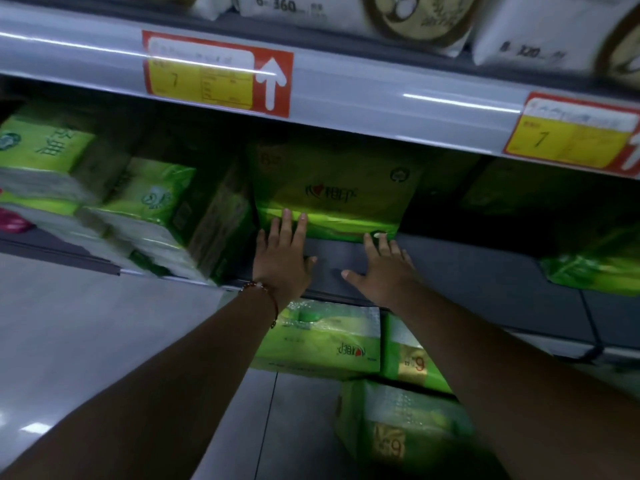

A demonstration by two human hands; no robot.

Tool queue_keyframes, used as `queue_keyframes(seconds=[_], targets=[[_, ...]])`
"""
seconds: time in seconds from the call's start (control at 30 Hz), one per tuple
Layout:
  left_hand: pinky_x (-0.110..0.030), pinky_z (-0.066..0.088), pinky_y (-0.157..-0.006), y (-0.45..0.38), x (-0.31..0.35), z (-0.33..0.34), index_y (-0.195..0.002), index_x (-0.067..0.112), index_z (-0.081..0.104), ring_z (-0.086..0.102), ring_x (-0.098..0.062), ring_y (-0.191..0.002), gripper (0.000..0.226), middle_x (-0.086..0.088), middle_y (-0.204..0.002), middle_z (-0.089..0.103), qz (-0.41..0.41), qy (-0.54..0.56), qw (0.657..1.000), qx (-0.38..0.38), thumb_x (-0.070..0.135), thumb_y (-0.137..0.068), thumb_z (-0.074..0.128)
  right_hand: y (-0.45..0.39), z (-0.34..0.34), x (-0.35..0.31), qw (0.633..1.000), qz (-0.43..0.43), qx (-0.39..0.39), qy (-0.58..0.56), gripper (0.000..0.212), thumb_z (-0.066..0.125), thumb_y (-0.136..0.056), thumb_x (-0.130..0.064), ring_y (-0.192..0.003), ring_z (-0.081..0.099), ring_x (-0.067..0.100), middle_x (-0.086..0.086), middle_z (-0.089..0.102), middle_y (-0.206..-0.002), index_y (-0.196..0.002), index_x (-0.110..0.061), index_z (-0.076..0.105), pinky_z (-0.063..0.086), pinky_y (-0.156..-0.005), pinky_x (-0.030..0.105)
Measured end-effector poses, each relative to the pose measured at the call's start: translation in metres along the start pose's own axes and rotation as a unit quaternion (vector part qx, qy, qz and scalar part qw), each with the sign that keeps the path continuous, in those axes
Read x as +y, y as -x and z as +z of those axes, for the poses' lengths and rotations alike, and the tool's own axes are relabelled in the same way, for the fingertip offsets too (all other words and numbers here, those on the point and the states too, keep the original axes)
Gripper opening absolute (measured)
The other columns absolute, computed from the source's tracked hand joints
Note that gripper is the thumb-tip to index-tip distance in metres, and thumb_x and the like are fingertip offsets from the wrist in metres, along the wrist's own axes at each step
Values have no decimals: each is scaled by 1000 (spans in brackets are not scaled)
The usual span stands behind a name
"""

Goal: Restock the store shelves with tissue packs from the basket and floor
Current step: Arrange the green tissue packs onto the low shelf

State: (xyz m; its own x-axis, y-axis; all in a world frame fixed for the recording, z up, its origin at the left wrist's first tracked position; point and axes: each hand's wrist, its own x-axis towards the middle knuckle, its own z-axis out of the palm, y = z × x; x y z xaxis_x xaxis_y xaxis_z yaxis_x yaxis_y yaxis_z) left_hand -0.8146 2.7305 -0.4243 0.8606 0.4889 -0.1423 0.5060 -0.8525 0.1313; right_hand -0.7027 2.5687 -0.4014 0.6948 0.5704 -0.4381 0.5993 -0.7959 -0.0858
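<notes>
A large green tissue pack (332,188) stands on the grey middle shelf (467,268), set back under the shelf above. My left hand (282,258) lies flat, its straight fingertips pressing the pack's lower left front. My right hand (384,268) is spread flat too, fingertips touching the pack's lower right corner. Neither hand grips anything. More green tissue packs (322,341) lie below the shelf edge, near my forearms.
Smaller green tissue packs (138,216) fill the shelf to the left. Another green pack (595,271) sits at the right. The upper shelf rail (363,95) carries red-and-yellow price tags (214,74), with white packs (415,19) above. Grey floor (86,341) lies lower left.
</notes>
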Motion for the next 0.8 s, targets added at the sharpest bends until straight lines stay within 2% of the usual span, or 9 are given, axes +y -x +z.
queue_keyframes(seconds=[0.33,0.47,0.67,0.8], targets=[[-52,7,-121,65,-5,-39,-157,24,-13,-3,-36,-151,79,-13,-164,-14,40,-7,999,3,50,-101,37,67,-28,9,999,-41,-1,23,99,43,-90,-71,-153,-5,31,13,-11,-165,-159,-22,-8,1,-122,43],[-52,11,-121,108,-18,-52,-158,24,-8,2,-38,-151,76,-16,-165,-3,36,-11,999,-8,52,-101,34,104,-32,-1,999,-43,-3,27,96,43,-92,-69,-152,-6,34,12,-12,-165,-159,-23,-7,0,-123,45],[-46,16,-120,170,-38,-56,-159,24,6,12,-36,-150,70,-16,-164,10,26,-10,999,-16,48,-101,37,156,-5,-23,997,-58,-19,54,89,42,-96,-63,-152,-5,36,12,-10,-166,-159,-23,-5,0,-123,48],[-47,20,-118,210,-58,-43,-158,27,10,15,-37,-149,69,-17,-164,9,12,-11,999,-42,43,-99,42,186,21,-38,998,-55,-21,17,88,49,-95,-59,-152,-1,35,11,-7,-166,-159,-24,0,4,-122,47]])
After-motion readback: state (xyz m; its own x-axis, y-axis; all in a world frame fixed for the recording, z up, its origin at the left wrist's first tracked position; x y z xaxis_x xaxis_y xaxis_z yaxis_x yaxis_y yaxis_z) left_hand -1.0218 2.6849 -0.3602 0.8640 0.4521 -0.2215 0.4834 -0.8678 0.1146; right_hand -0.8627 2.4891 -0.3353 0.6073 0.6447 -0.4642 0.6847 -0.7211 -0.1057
